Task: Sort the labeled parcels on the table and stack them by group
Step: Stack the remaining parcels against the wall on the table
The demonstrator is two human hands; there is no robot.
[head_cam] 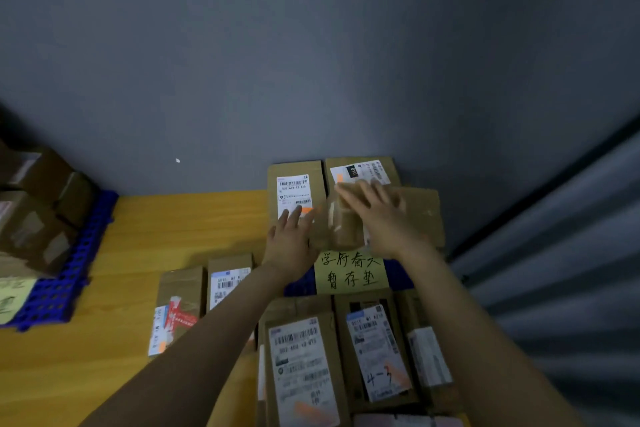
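Note:
Brown cardboard parcels with white barcode labels lie on the yellow wooden table [194, 218]. Two stand side by side against the back wall: one [294, 184] with a long white label and one [362, 168] with a black-marked label. My left hand [292, 239] lies with straight fingers on the lower end of the left back parcel. My right hand [375, 215] lies flat, fingers straight, on a blurred parcel [419, 215] at the back right. A yellow-green handwritten sign [349, 272] sits on a blue mat below my hands.
Near me lie three more parcels [303, 367], [375, 350], [427, 354]; two others [178, 305], [227, 279] lie left of my left forearm. At far left a blue perforated pallet [65, 274] carries several stacked boxes. A grey wall closes the back; a shutter runs along the right.

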